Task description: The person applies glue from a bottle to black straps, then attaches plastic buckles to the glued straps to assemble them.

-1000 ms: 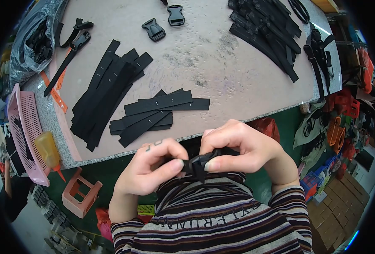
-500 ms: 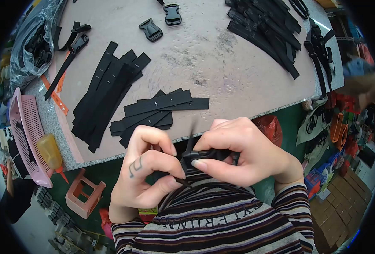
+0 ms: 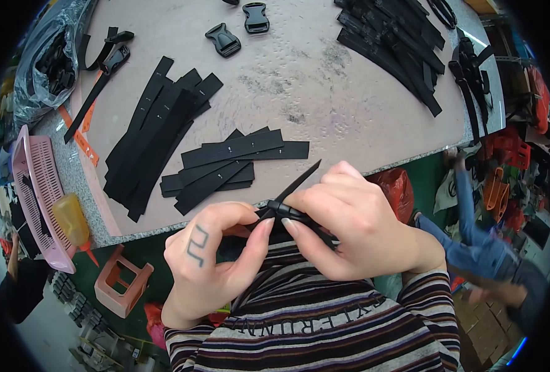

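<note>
Close to my body, beyond the table's near edge, my two hands meet at a black plastic buckle (image 3: 285,210). My right hand (image 3: 365,226) is closed, with thumb and fingers gripping the buckle from the right. A black webbing strap (image 3: 301,178) passes at the buckle's left end, its free tip pointing up and to the right. My left hand (image 3: 216,257) pinches the strap beside the buckle; the fingers partly hide the pinched part. On the table just beyond lies a small stack of short black strips (image 3: 225,164).
Longer black strips (image 3: 154,136) lie at left, more strips (image 3: 393,43) at far right. Two loose buckles (image 3: 223,40) rest at the back. A plastic bag (image 3: 48,68), pink basket (image 3: 42,192) and yellow bottle (image 3: 72,220) line the left. Another person (image 3: 492,254) is at right.
The strap's free end now shows longer and leans right. My left fingers have shifted from apart to a pinch against the buckle. A person in blue has come into view at right.
</note>
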Tool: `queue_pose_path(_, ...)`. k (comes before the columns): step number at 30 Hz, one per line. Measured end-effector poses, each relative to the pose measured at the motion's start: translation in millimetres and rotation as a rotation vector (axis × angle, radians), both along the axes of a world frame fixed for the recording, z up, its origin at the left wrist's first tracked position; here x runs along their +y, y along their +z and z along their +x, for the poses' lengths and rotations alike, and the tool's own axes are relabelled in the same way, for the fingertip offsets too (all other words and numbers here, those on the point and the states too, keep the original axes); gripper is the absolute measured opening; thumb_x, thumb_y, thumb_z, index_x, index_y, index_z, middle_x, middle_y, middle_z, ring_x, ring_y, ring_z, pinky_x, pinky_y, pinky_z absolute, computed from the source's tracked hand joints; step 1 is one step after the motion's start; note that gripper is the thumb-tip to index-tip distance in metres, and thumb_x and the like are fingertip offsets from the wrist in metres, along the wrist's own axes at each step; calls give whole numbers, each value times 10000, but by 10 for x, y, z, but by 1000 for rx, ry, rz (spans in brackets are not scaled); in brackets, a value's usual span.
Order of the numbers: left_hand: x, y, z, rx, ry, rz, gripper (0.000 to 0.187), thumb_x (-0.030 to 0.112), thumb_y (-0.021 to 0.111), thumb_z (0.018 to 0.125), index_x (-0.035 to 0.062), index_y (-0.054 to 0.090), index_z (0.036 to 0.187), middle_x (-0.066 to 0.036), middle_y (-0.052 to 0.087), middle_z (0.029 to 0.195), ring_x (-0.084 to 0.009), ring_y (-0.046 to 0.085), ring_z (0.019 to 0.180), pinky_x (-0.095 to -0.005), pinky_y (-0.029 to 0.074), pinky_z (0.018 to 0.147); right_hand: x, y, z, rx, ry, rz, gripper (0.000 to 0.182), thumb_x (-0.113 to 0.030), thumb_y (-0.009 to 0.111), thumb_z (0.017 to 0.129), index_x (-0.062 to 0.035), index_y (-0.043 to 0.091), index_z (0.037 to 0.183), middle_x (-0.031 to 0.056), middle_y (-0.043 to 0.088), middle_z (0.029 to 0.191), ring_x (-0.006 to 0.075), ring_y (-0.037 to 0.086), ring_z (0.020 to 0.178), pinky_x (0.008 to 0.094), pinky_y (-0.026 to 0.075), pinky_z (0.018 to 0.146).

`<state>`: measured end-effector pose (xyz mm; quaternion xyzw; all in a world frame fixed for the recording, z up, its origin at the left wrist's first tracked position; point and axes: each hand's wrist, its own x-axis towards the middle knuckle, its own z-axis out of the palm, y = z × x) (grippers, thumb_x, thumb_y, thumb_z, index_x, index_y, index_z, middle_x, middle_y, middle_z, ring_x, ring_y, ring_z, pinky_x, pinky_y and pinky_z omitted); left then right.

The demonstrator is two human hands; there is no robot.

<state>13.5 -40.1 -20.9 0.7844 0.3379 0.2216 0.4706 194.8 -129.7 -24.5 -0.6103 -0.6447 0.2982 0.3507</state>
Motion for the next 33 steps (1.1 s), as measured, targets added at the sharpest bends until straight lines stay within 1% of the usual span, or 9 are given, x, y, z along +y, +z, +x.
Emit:
queue_pose_path(8, 95, 14, -17, 78, -92, 5, 162, -43, 779, 726, -9, 633, 787, -114, 670, 797, -186, 675, 654, -264, 551, 586, -28, -125, -89, -169, 55, 99, 214, -78, 684, 773, 23, 584, 934, 80, 499, 735, 245, 504, 694, 364, 407, 735)
queue_pose_path(11, 112, 23, -20, 66, -61, -34, 162, -32, 780, 725, -7, 629, 778, -114, 668, 795, -189, 665, 644, -266, 541, 577, -38, -135, -119, -193, 44, 138, 238, -90, 675, 769, 30, 587, 955, 74, 491, 741, 235, 497, 698, 365, 407, 737)
queue_pose_path(14, 83, 53, 7, 110, -39, -22, 164, -60, 770, 677, -29, 628, 753, -116, 659, 783, -147, 622, 672, -235, 503, 619, -52, -162, -130, -205, 38, 162, 254, -98, 673, 773, 35, 591, 972, 73, 496, 742, 232, 498, 699, 366, 409, 735)
queue_pose_path(17, 97, 62, 3, 79, -33, -64, 155, -54, 761, 684, -24, 629, 760, -120, 660, 789, -162, 627, 687, -243, 501, 623, -47, -166, -107, -170, 53, 171, 262, -106, 680, 780, 36, 594, 982, 74, 510, 747, 232, 501, 699, 365, 410, 731)
queue_pose_path(20, 159, 48, 5, -17, -139, 59, 145, -44, 748, 691, -17, 636, 779, -127, 673, 816, -188, 644, 714, -256, 507, 643, -30, -123, -31, -172, 54, 144, 264, -114, 690, 786, 33, 598, 985, 75, 529, 756, 231, 509, 701, 361, 411, 727)
queue_pose_path(23, 87, 13, -28, -32, -88, 70, 145, -42, 728, 695, -10, 643, 807, -131, 685, 847, -216, 661, 734, -273, 519, 670, -27, -102, -30, -164, 53, 153, 256, -120, 696, 794, 30, 601, 980, 75, 543, 761, 228, 515, 696, 357, 411, 714)
queue_pose_path(26, 76, -30, -46, -61, -68, 176, 178, -38, 750, 721, -22, 662, 874, -149, 689, 867, -250, 698, 729, -289, 563, 622, -29, -101, -61, -179, 43, 190, 256, -128, 699, 799, 32, 602, 973, 72, 543, 748, 225, 513, 681, 355, 410, 692)
queue_pose_path(29, 65, -32, -25, -17, -94, 275, 169, -49, 732, 729, -27, 660, 880, -156, 696, 867, -256, 706, 740, -296, 572, 637, -53, -136, -109, -228, 26, 223, 267, -139, 702, 803, 40, 601, 974, 67, 532, 721, 221, 506, 656, 352, 411, 672)
queue_pose_path(33, 60, -67, -20, -73, -66, 299, 181, -14, 770, 740, -26, 660, 884, -168, 701, 890, -258, 709, 751, -297, 578, 645, -76, -132, -153, -309, -14, 272, 266, -142, 698, 810, 49, 603, 968, 61, 521, 693, 213, 497, 626, 343, 412, 657)
